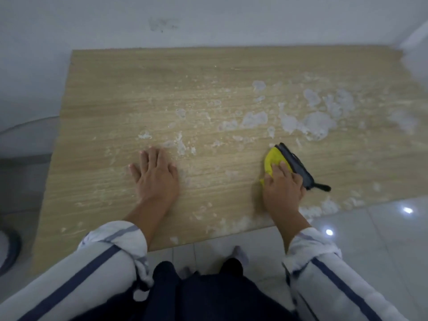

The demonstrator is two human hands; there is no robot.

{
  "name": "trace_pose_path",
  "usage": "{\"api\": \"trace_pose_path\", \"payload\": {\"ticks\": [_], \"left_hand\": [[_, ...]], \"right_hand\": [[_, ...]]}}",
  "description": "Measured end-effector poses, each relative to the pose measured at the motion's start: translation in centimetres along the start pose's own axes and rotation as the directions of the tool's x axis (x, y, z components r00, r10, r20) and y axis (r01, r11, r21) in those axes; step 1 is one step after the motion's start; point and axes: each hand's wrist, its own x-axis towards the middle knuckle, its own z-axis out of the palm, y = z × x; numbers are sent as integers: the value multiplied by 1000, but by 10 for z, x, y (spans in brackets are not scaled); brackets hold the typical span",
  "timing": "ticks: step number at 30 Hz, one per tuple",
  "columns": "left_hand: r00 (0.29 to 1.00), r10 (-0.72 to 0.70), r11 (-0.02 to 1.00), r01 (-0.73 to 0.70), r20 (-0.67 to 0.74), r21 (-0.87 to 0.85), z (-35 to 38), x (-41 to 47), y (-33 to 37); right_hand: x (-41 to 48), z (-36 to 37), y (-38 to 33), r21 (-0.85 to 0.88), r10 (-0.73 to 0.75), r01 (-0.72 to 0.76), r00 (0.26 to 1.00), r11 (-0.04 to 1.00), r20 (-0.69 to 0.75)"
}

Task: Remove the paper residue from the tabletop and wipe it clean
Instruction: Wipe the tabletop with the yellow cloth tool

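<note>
Tabletop (143, 89): wood-grain board, lying flat in front of me.
Left hand (154, 176): fingers spread and pressed flat on bare wood, I judge to brace the board against my strokes.
Right hand (283, 189): fingers curled over the yellow scraper (273, 159), clamping it down so its dark edge bites; blade angle possibly low, blurred.
Paper residue (315, 122): white patches thickest beyond the scraper, crumbs along the near edge.
</note>
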Motion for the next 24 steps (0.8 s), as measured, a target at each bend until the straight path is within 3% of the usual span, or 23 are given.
{"api": "trace_pose_path", "payload": {"ticks": [2, 5, 8, 11, 13, 15, 16, 18, 20, 22, 24], "left_hand": [[1000, 6, 1000, -6, -9, -21, 0, 1, 0], [1000, 24, 999, -25, -14, -27, 0, 1, -1], [998, 53, 999, -53, -28, 3, 1, 2, -3], [996, 88, 995, -87, -7, 49, 2, 2, -3], [993, 120, 991, -119, -8, 53, 1, 2, 0], [981, 194, 979, -193, -5, 66, 2, -1, 6], [972, 233, 970, -233, 8, 70, 3, -3, 12], [955, 291, 953, -295, 55, 71, 8, -9, 29], [937, 335, 936, -343, 99, 76, 16, -16, 48], [923, 364, 923, -375, 128, 85, 23, -22, 63], [916, 378, 916, -391, 136, 91, 27, -24, 71]], "right_hand": [[-4, 0, -29, 32, -9, 11, 998, 999, -57], [-41, 30, -93, 14, -387, 387, 922, 922, -1], [-73, 49, -99, -5, -495, 496, 867, 868, 62], [-45, 40, -35, -61, -352, 350, 936, 935, -18], [-25, 23, 19, -18, -110, 109, 992, 994, -65], [-11, 6, 48, 73, 170, -167, 985, 983, -26], [-8, 0, 47, 63, 221, -219, 975, 974, -29], [-10, -4, 13, 93, 123, -115, 988, 989, -89], [-26, 7, -30, 128, -123, 130, 991, 983, -59], [-46, 25, -47, 85, -332, 330, 943, 940, 11], [-36, 25, -23, -8, -377, 377, 926, 926, -23]]}}
